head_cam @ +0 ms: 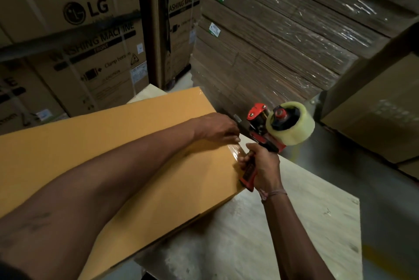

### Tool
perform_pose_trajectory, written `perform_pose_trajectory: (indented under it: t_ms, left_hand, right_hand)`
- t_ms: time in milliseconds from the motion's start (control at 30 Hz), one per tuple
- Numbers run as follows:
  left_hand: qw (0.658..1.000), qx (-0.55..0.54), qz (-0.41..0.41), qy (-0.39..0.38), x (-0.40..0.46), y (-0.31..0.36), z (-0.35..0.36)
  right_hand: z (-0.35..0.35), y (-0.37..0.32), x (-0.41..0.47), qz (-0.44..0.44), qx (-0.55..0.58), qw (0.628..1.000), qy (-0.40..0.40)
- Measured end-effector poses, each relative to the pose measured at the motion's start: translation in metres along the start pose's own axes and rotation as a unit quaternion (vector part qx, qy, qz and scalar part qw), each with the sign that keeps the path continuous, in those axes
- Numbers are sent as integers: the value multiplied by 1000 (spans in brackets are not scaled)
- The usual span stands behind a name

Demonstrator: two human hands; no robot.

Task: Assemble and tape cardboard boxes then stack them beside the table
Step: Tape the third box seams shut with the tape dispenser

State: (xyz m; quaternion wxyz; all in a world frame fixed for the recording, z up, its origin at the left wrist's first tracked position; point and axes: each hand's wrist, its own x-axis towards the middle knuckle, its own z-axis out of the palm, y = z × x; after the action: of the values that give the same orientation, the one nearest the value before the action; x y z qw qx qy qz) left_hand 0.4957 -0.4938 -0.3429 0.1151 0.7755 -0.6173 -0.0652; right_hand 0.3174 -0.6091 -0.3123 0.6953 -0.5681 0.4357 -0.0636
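Note:
A large tan cardboard box (108, 148) lies across the pale wooden table (283, 223), its top face toward me. My left hand (217, 127) rests on the box's right edge, fingertips pressing down where clear tape (235, 149) shines at the corner. My right hand (260, 166) grips the red handle of a tape dispenser (269, 130) just off the box's right edge. The dispenser carries a fat roll of clear tape (292, 123), and its head points toward the box corner.
Printed washing machine cartons (74, 37) stand behind the table at left. A shrink-wrapped stack of flat cardboard (283, 37) rises at the back right. More brown boxes (374, 116) sit at the right, with grey floor (385, 200) between them and the table.

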Motion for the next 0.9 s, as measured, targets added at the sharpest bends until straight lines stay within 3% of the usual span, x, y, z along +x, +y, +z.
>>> perform_pose_trajectory:
  t_ms: [67,200,533,633,733,900]
  left_hand:
    - [1000,4,-2,1,6,-10,-7]
    - [993,22,-33,110,-10,-46,-12]
    - [993,-81,-87,-11,-10,-80,-21]
    - [994,-67,-82,23,-13,-100,-29]
    - [989,-16,-131,59,-22,-126,-22]
    - [988,5,-151,20,-16,-138,-24]
  right_hand:
    - [2,-1,-3,1,-7,1000,11]
    - [6,-3,-4,-5,-25,999,23]
    - [66,-33,23,3,-8,1000,-21]
    - [78,-32,33,5,-11,1000,-12]
    - [79,-29,38,10,-23,1000,-3]
    - [81,-26,46,13,-28,999,9]
